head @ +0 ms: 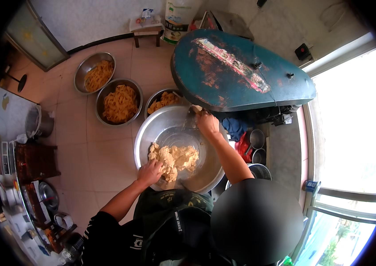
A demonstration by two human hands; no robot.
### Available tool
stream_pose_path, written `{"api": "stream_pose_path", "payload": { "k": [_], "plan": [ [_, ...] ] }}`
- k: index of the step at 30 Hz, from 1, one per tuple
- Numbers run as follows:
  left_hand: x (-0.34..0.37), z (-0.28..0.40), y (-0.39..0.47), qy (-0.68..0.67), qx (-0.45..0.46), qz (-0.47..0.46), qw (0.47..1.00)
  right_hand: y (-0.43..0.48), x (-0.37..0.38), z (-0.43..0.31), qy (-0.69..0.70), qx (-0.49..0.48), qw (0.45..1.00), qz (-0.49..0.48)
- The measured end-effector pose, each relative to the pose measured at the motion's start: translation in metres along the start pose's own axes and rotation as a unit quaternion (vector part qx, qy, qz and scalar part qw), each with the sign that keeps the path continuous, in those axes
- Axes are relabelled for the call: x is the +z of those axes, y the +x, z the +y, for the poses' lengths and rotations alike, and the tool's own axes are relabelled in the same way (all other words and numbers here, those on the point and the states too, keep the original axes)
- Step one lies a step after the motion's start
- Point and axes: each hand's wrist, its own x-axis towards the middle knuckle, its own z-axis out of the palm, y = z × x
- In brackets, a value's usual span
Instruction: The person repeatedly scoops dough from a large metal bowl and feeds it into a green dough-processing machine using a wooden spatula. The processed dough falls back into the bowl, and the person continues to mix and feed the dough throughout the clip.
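A large metal basin (208, 166) stands before me with a rough, lumpy mass of dough (174, 158) in its lower left part. My left hand (150, 172) presses on the left edge of the dough, with its fingers bent against it. At the basin's upper right rim, my right hand (208, 123) grips the light-coloured handle (197, 109) of a tool. Its blade seems to lie against the basin's inner wall, but I cannot tell its exact kind. Residue and a wet film mark the bottom of the basin.
A teal machine housing (241, 73) overhangs the far right rim. Metal bowls (140, 109) of wide noodles stand on the tiled floor beyond and to the left. Small pots (257, 139) and a blue cloth (234, 128) lie at the right. A low stool (146, 30) stands by the wall.
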Motion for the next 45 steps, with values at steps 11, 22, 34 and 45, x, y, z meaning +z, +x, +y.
{"api": "stream_pose_path", "payload": {
  "k": [11, 22, 34, 45],
  "plan": [
    [0.000, -0.007, -0.001, -0.055, -0.019, 0.010, 0.998, -0.015, -0.002, -0.014, -0.011, 0.017, 0.999, -0.032],
    [0.010, -0.011, -0.009, -0.061, -0.013, 0.056, 0.996, -0.033, 0.000, -0.013, -0.005, 0.009, 1.000, -0.023],
    [0.010, -0.006, -0.005, -0.070, -0.022, 0.012, 0.997, -0.003, -0.003, -0.017, -0.031, -0.002, 0.996, -0.080],
    [0.013, -0.001, 0.007, -0.109, 0.001, 0.010, 0.994, 0.003, -0.008, -0.013, -0.048, -0.041, 0.997, -0.046]
  ]
}}
